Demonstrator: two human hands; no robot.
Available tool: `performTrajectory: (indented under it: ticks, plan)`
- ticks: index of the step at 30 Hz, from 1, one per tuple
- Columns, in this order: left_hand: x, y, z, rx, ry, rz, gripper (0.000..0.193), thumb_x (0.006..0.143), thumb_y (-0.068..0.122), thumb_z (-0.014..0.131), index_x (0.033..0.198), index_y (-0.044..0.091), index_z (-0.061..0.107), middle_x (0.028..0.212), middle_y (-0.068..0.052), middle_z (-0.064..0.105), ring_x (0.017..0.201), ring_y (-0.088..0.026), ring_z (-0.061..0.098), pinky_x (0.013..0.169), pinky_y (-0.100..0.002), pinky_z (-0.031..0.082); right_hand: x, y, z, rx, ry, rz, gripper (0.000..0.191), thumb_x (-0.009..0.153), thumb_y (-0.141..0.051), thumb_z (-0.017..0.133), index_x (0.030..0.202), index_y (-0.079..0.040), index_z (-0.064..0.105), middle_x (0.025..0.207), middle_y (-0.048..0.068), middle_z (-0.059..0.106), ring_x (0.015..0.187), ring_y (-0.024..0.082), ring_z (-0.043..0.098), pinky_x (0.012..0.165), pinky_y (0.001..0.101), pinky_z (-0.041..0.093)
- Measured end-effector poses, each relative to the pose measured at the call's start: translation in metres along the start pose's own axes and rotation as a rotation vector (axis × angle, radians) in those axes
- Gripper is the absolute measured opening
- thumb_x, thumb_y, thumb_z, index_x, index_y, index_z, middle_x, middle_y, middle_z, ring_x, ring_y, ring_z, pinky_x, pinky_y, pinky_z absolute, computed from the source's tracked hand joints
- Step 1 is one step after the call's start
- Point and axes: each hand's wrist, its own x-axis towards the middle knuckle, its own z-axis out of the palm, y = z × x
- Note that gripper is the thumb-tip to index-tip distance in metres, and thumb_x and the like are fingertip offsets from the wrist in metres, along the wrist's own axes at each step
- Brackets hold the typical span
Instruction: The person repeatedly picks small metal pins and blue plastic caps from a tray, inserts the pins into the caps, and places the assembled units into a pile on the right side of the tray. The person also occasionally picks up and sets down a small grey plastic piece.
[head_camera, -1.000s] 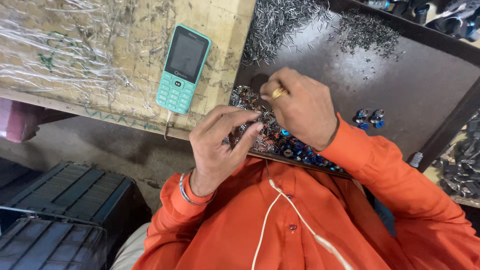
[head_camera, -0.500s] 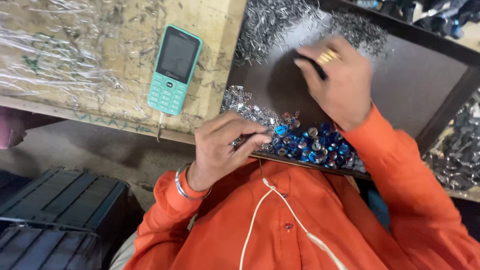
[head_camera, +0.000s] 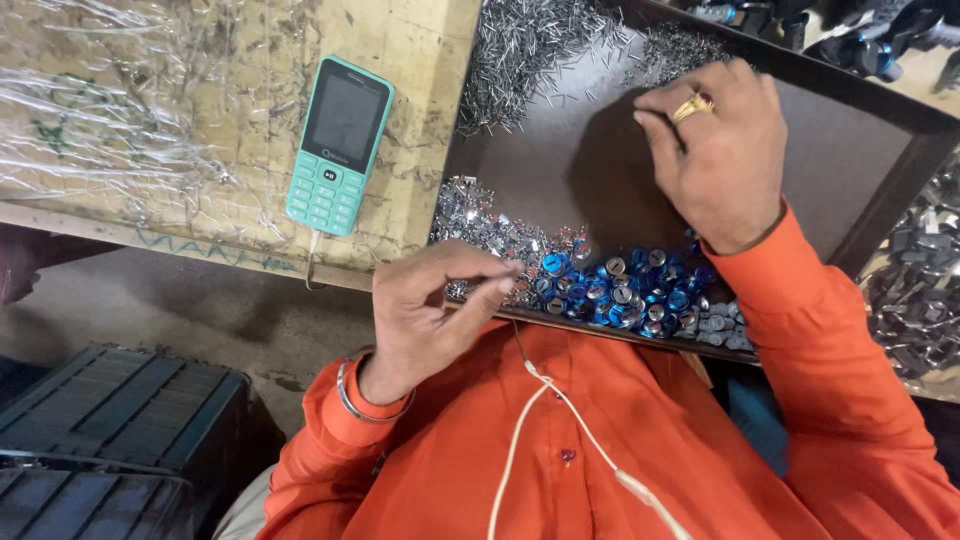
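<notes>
My left hand (head_camera: 435, 315) hovers at the near edge of a dark brown tray (head_camera: 840, 170). Its thumb and forefinger are pinched on a small metal part that barely shows. Just beyond its fingertips lie a heap of small blue round parts (head_camera: 625, 290) and a heap of shiny silver pieces (head_camera: 478, 215). My right hand (head_camera: 715, 150), with a gold ring, reaches to the far side of the tray. Its bunched fingertips rest at the edge of a pile of thin metal pins (head_camera: 530, 45). Whether it grips a pin is hidden.
A teal keypad phone (head_camera: 338, 145) lies on the plastic-wrapped wooden bench (head_camera: 150, 120) to the left of the tray. A white earphone wire (head_camera: 560, 400) hangs down my orange shirt. Dark plastic crates (head_camera: 110, 430) stand on the floor at lower left. More dark metal parts (head_camera: 915, 300) lie at the right.
My right hand left my left hand and moved across the tray to the pin pile. My left hand stayed at the near edge, still pinched.
</notes>
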Motion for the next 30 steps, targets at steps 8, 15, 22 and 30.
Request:
performTrajectory:
  ticks: [8,15,22,30]
  plan:
    - [0.001,0.005,0.011,-0.036,-0.03,-0.109,0.012,0.096,0.002,0.074,0.108,0.002,0.075,0.101,-0.009,0.077,0.089,-0.012,0.074,0.077,-0.025,0.059,-0.013,0.01,-0.012,0.104,0.009,0.063,0.013,0.097,-0.002,0.078,0.107,-0.007,0.072,0.106,0.005,0.062,0.1,0.024,0.06,0.086,0.0365,0.044]
    - [0.0,-0.004,0.019,-0.144,-0.115,-0.154,0.011,0.102,0.003,0.071,0.112,-0.001,0.073,0.103,-0.009,0.077,0.094,-0.014,0.074,0.083,-0.026,0.06,0.029,-0.031,-0.024,0.09,-0.046,0.094,0.007,0.093,-0.002,0.08,0.093,-0.006,0.074,0.092,0.005,0.069,0.084,0.023,0.067,0.076,0.0348,0.049]
    - [0.005,-0.015,0.029,-0.529,-0.219,-0.486,0.01,0.104,0.008,0.064,0.106,-0.002,0.065,0.094,-0.008,0.074,0.081,-0.01,0.072,0.072,-0.026,0.064,-0.034,-0.107,-0.027,0.94,0.035,0.296,0.007,0.098,0.0,0.07,0.104,-0.003,0.067,0.104,0.01,0.069,0.089,0.016,0.068,0.077,0.0254,0.055]
    - [0.001,-0.02,0.031,-0.494,-0.269,-0.411,0.013,0.106,0.007,0.065,0.105,-0.006,0.068,0.094,-0.011,0.075,0.083,-0.013,0.073,0.075,-0.028,0.064,-0.067,-0.105,-0.004,1.0,0.101,0.333,0.009,0.1,0.003,0.069,0.106,-0.003,0.068,0.105,0.01,0.067,0.087,0.016,0.067,0.076,0.0256,0.057]
